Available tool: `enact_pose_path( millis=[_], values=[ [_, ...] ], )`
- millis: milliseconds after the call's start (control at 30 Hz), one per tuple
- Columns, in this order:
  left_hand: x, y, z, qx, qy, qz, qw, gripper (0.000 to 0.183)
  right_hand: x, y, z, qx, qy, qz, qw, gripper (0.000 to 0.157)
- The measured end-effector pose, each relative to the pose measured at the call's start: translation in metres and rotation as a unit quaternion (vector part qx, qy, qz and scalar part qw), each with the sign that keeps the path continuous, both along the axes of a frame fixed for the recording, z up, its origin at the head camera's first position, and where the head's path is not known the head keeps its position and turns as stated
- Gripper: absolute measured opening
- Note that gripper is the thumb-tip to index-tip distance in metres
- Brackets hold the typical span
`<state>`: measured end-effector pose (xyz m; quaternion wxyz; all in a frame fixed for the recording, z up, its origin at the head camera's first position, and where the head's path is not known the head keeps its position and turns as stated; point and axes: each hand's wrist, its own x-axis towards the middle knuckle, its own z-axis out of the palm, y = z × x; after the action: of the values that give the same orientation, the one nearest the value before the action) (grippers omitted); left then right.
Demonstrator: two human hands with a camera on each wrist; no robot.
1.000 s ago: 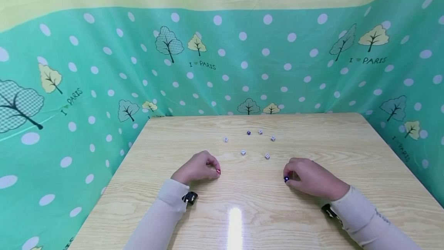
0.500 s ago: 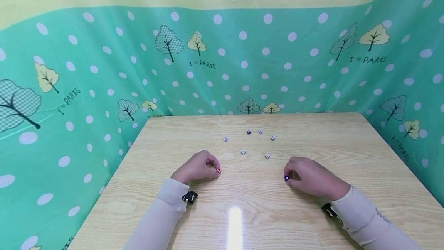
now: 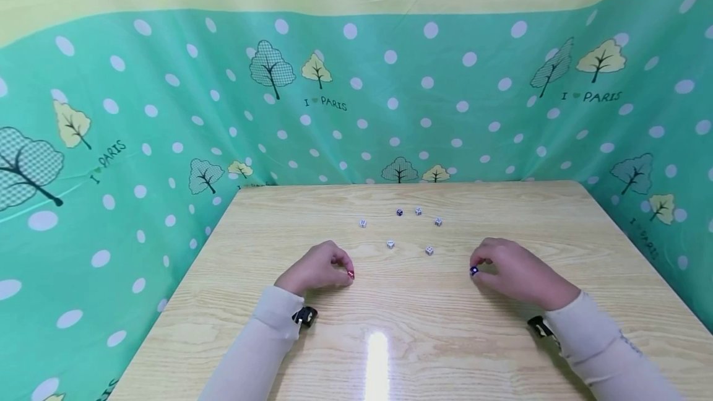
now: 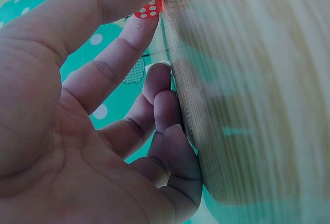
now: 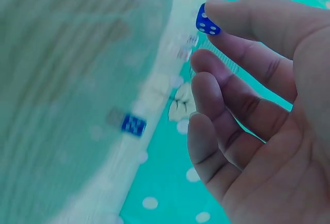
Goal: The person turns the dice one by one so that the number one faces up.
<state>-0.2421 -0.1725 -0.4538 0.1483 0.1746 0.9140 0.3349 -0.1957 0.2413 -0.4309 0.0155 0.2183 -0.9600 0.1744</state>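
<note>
My left hand [image 3: 319, 267] pinches a red die [image 3: 351, 275] between thumb and index finger, low over the wooden table. The left wrist view shows the red die's [image 4: 148, 10] white pips beside the fingertips, while the other fingers curl loosely against the tabletop. Over on the right, my right hand [image 3: 515, 271] pinches a blue die [image 3: 474, 270] between thumb and index finger. Close up, that blue die [image 5: 208, 21] has white pips, and the remaining fingers are bent with nothing in them. A second blue die [image 3: 399, 212] lies farther back on the table.
Several white dice lie scattered beyond the hands, among them a near white die [image 3: 429, 250] and a left white die [image 3: 363, 223]. The light wooden table [image 3: 267, 215] meets a green dotted curtain [image 3: 356, 104] at its back edge.
My right hand has shifted right and slightly farther from me, carrying the blue die. The left hand and the dice on the table have stayed put.
</note>
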Motion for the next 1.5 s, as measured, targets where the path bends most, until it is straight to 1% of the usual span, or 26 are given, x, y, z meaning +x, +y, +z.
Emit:
enact_pose_path(
  millis=[233,467,600,767,933,1200,1500],
  values=[
    [0.000,0.000,0.000,-0.002,0.001,0.000,1.0000,0.013,-0.011,0.026,0.001,-0.012,0.006,-0.028,1.000,0.013],
    [0.000,0.000,0.001,0.001,-0.002,-0.003,1.0000,0.013,-0.016,0.044,0.006,-0.014,0.008,-0.049,0.999,0.011],
    [0.000,0.000,0.001,0.001,-0.005,0.000,1.0000,0.012,-0.018,0.052,0.006,-0.008,0.000,-0.065,0.998,0.012],
    [0.001,-0.001,0.001,0.002,-0.007,0.001,1.0000,0.011,-0.021,0.061,0.002,-0.001,-0.015,-0.079,0.997,0.013],
    [0.001,-0.001,0.001,0.003,-0.005,0.000,1.0000,0.011,-0.025,0.066,-0.003,-0.001,-0.030,-0.082,0.996,0.012],
    [0.001,-0.001,0.001,0.003,-0.003,-0.001,1.0000,0.012,-0.028,0.069,-0.011,0.000,-0.042,-0.072,0.997,0.013],
    [0.000,0.000,0.000,0.001,-0.001,-0.002,1.0000,0.013,-0.029,0.068,-0.014,-0.001,-0.050,-0.070,0.996,0.013]
  ],
)
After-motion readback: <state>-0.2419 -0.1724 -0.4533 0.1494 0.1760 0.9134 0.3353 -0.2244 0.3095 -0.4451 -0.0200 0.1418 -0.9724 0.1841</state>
